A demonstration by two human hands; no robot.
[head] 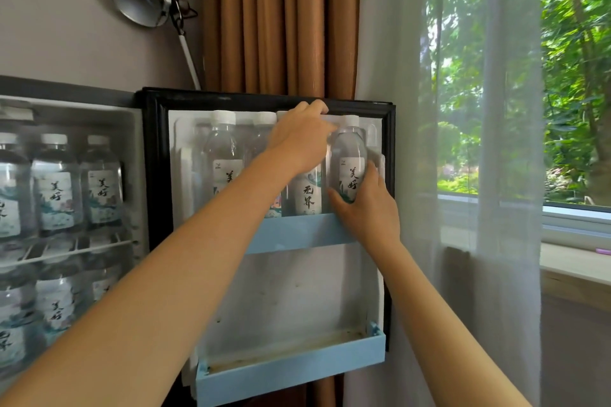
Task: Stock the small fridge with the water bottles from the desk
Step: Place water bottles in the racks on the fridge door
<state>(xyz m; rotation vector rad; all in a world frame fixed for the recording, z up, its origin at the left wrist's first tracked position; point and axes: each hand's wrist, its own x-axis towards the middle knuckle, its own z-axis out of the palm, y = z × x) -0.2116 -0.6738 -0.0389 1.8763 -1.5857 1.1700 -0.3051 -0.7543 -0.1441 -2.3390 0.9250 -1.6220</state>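
The small fridge stands open, its door (155, 155) swung to the right. Several clear water bottles with white caps stand in the door's upper blue shelf (297, 231). My right hand (367, 205) grips the rightmost bottle (348, 155) low on its label. My left hand (299, 139) reaches over the top of a third bottle (309, 195), fingers curled at its hidden cap near the door's upper rim. Another bottle (223, 149) stands at the shelf's left. Inside the fridge at left, more bottles (56, 182) fill two wire racks.
The door's lower blue shelf (291, 370) holds nothing. A metal desk lamp (142, 0) leans over the fridge against the grey wall. Brown curtains (277, 16) and a sheer white curtain (463, 109) hang behind the door; a window sill (575, 261) lies at right.
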